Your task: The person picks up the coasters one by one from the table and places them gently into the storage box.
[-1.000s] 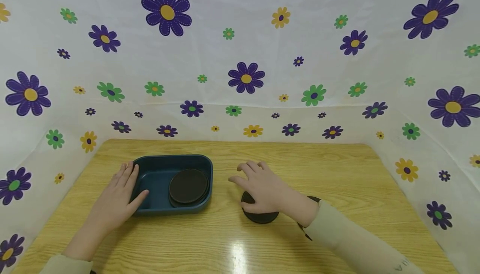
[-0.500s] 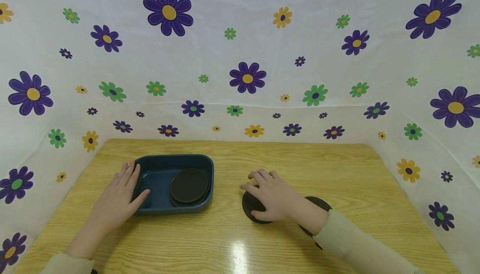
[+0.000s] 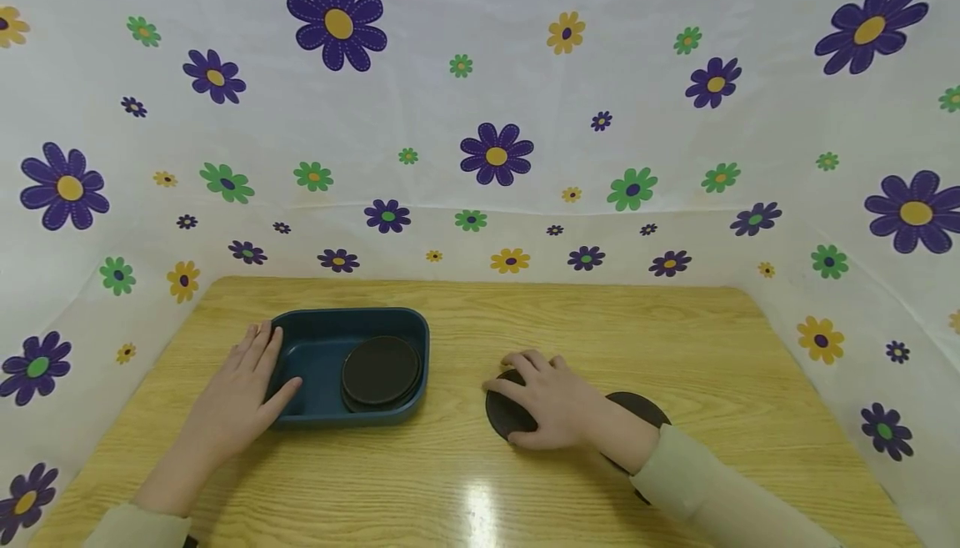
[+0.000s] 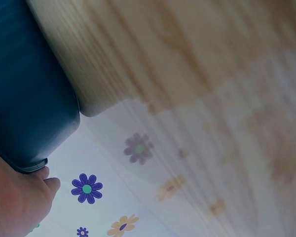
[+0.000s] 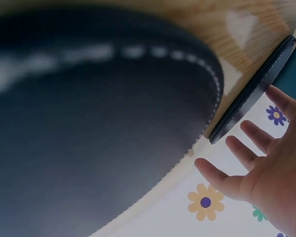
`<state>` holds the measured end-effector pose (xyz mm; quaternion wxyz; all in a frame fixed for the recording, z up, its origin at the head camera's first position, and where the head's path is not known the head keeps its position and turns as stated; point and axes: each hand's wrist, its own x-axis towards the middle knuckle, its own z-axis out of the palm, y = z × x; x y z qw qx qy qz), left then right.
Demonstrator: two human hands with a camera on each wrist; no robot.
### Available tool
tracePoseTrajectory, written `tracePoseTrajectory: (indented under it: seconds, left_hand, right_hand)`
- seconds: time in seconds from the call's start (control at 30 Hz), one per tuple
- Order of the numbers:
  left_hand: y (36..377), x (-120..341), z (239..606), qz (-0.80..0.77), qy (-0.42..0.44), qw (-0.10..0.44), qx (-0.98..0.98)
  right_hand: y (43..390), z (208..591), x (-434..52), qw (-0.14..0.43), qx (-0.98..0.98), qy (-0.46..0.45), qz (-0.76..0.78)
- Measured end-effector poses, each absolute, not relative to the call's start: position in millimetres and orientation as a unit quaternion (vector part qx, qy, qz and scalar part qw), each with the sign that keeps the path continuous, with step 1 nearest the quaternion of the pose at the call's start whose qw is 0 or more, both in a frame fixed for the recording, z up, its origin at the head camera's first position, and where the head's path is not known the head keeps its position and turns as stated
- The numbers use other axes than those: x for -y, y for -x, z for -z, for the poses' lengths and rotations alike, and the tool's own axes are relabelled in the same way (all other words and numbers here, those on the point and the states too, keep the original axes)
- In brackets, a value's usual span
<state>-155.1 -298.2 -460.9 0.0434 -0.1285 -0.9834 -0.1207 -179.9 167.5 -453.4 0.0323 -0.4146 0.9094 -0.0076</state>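
Observation:
A dark blue rectangular tray (image 3: 352,420) stands on the left of the wooden table, with stacked black round coasters (image 3: 381,370) at its right end. My left hand (image 3: 232,402) lies along the tray's left edge, its fingers straight and the thumb apart from them. My right hand (image 3: 551,406) is spread over another black coaster (image 3: 504,414) on the table; the right wrist view shows its fingers extended near that coaster's edge (image 5: 256,91). Whether they touch it I cannot tell. Beneath my right forearm sits a further coaster (image 3: 633,406), its stitched rim visible in the right wrist view.
The wooden table (image 3: 420,490) is bounded at the back and sides by a white cloth (image 3: 420,98) printed with purple, green and yellow flowers. Bare wood lies between the tray and the right hand's coaster.
My right hand has shifted right and slightly toward me over the coaster, coming lower around it. More of the coaster under the forearm shows. The left hand stays at the tray.

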Motion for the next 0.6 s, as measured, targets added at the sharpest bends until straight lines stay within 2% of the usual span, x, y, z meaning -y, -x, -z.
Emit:
tracePoseTrajectory:
  seconds: [0.17, 0.6]
  left_hand:
    - [155.7, 298.2, 461.2, 0.122, 0.131, 0.045, 0.983]
    - [156.2, 299.4, 464.0, 0.123, 0.131, 0.050, 0.983]
  right_hand:
    - [178.8, 456.6, -168.9, 0.053, -0.912, 0.407, 0.011]
    - [177.3, 457.2, -168.6, 0.057, -0.910, 0.410, 0.008]
